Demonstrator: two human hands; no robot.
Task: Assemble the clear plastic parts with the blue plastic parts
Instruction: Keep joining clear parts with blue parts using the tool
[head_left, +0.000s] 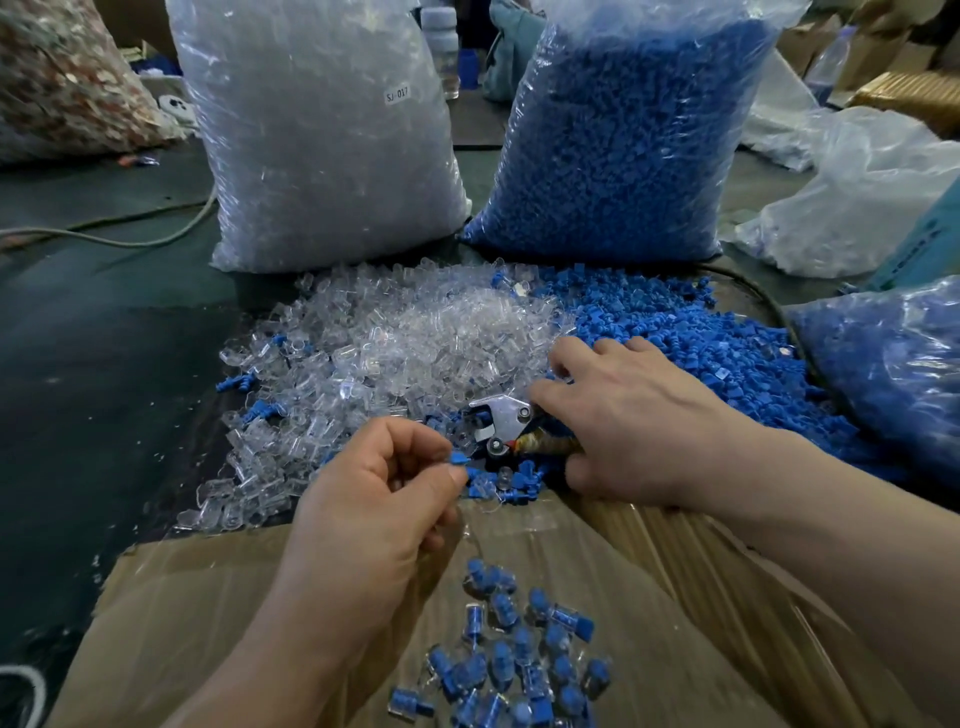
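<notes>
Assembled blue-in-clear pieces (519, 660) lie heaped in the cardboard box (182, 597) nearest the camera. Just above, the left hand (374, 509) pinches a blue plastic part (459, 458) between thumb and forefinger, in front of the clear parts pile (395, 332); the right hand (634, 415) rests with fingers spread on the blue parts pile (701, 332), a metal tool (501, 421) between its forefinger and thumb

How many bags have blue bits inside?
2. The tall bag stands behind the blue pile. The side bag lies at the right edge, partly cut off. More may be hidden behind them.
</notes>
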